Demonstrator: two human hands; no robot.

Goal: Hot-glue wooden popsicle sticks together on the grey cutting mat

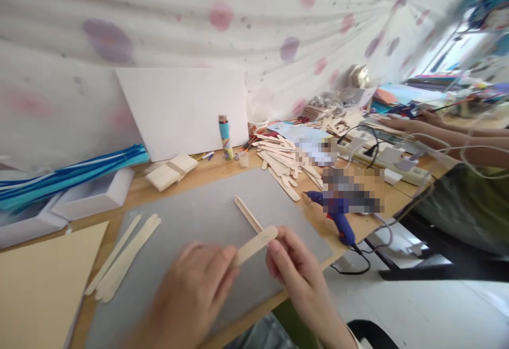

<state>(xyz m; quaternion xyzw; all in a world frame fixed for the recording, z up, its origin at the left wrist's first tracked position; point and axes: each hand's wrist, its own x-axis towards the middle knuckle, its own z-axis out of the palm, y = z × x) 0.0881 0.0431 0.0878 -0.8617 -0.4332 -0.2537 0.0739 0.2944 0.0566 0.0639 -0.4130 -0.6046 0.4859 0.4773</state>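
My left hand (194,290) is closed around one end of a flat wooden craft stick (256,243), held just above a grey mat (207,216). My right hand (296,272) pinches the same stick near its middle, fingers curled. A thinner wooden stick (247,213) lies on the mat just beyond the held one. Three more sticks (123,256) lie together at the mat's left edge.
A blue glue gun (338,216) with its cord rests at the right. Behind it lies a heap of sticks (284,160), a lighter (226,137), a white board (186,110) and a wooden block (172,171). Another person's arms (445,137) reach in at the far right. Tan card (35,280) lies left.
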